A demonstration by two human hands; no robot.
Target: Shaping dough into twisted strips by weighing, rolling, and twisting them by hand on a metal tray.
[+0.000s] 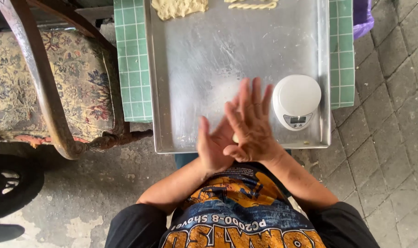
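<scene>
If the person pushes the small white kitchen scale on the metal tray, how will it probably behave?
The white kitchen scale looks small and plastic, so it is probably light. It sits on a smooth metal tray, so it would likely slide rather than tip, being low and flat. It stands near the tray's right rim, which should stop it.

A small piece of pale dough (pixel 235 138) sits pressed between the two palms, with only a sliver of its cream-coloured, rounded edge showing in the gap where the palms meet. The left hand (pixel 213 144) lies underneath, palm turned up and thumb raised. The right hand (pixel 250 124) covers it from above, flat, with its fingers spread and pointing away from the body. Both are held over the near edge of a bare metal tray (pixel 209 59). The shape of the rest of the dough is hidden.
</scene>
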